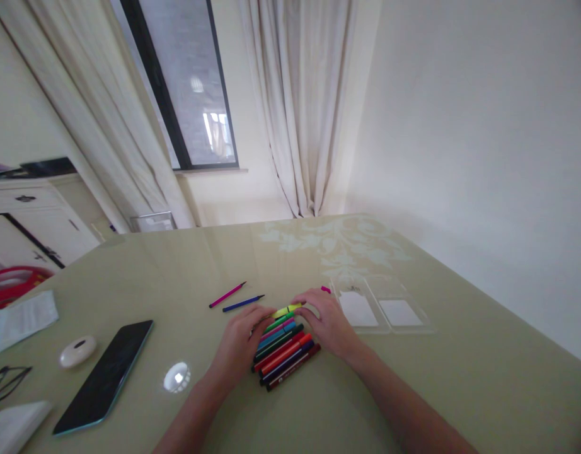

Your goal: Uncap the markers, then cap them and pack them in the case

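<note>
A yellow felt-tip pen lies between my two hands, at the far end of a row of capped felt-tip pens in several colours. My left hand pinches its left end, the thumb and fingers closed. On its right end are the closed fingers of my right hand. Beyond my left hand lie an uncapped pink felt-tip pen and an uncapped blue felt-tip pen. A small pink piece, perhaps a cap, shows just past my right hand.
A clear plastic case with white inserts lies open to the right. At left are a dark phone, a round white case, glasses and a white packet. A wall borders the table's right edge.
</note>
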Demonstrator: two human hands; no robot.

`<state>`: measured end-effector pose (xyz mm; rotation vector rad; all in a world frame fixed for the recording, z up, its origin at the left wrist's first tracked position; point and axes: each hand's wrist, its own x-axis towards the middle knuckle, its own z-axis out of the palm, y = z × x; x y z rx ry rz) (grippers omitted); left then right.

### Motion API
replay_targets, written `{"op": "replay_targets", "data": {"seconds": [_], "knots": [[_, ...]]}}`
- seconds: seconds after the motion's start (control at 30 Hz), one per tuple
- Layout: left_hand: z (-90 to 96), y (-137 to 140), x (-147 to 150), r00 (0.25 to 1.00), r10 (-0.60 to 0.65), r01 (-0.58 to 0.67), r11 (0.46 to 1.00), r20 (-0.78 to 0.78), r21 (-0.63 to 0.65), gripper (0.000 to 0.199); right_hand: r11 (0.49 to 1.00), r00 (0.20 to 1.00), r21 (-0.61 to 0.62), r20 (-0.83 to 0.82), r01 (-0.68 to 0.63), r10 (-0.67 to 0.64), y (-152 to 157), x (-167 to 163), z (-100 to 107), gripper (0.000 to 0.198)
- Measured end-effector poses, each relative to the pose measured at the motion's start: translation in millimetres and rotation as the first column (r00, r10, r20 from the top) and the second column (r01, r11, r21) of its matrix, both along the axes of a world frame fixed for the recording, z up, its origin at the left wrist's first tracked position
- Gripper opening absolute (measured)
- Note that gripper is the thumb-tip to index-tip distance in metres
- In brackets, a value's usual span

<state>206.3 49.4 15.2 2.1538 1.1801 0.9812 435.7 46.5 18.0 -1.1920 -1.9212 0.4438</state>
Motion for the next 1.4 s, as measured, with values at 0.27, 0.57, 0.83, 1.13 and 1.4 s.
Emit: {"op": "replay_targets", "data": {"seconds": [0.27,0.57,0.83,1.13,1.4], "knots": [[-3.5,-1.0,-0.8,1.0,-0.001,0.001,1.0,-0.019,-0.009,0.027,0.997,0.999,-0.062,-0.026,-0.041,0.039,-4.4,-1.4,1.0,0.01],[-6.2,4.3,-2.0,0.996,0.023,-0.02,0.999,-0.081,0.04,0.025,0.99,0.977,-0.05,-0.163,0.13,-0.137,5.2,10.3,-0.8,0.022],[-19.1,28.8,-30.0,0.969,0.196,-0.191,0.98,-0.148,0.051,0.036,0.841,0.821,-0.006,0.219,0.541,-0.527,28.5,65.6,-13.0,0.015],[-40.0,45.9,-60.8,0.811,0.457,-0.445,0.887,-0.366,0.121,0.029,0.888,0.773,0.084,0.46,0.452,-0.437,19.2,47.6,-16.3,0.01],[-21.9,36.8,-35.9,0.965,0.261,-0.261,0.965,0.009,-0.002,0.029,0.982,0.992,-0.144,0.008,0.124,-0.124,16.6,29.3,-8.4,0.011]]}}
